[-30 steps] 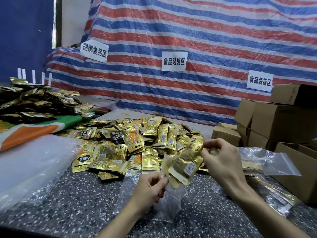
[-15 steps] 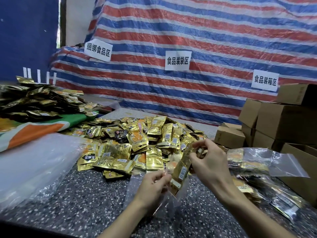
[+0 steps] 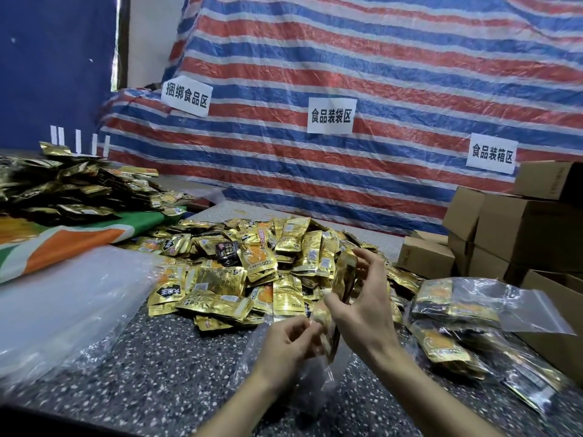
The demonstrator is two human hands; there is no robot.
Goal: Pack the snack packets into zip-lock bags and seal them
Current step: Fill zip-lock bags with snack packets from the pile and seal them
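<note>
While the left hand (image 3: 290,340) pinches the top edge of a clear zip-lock bag (image 3: 310,386) to keep its mouth open, the right hand (image 3: 362,305) holds a gold snack packet (image 3: 344,275) between its thumb and curled fingers. The packet stands on its thin edge and tips down toward the bag's mouth. I think this is so it can slide in without catching.

The bag hangs low in front of the person, just over the speckled desk (image 3: 142,357). Something gold shows at the mouth of the bag. It is blurry there, so I cannot tell how many packets are inside. The bag is not sealed yet.

Just behind the hands lies the big pile of packets (image 3: 252,266), close by so the next one is easy to grab. To the right lie filled bags (image 3: 457,313), near the cardboard boxes (image 3: 530,234). They are likely waiting to be boxed. To the left is a stack of empty clear bags (image 3: 63,298), ready to use.
</note>
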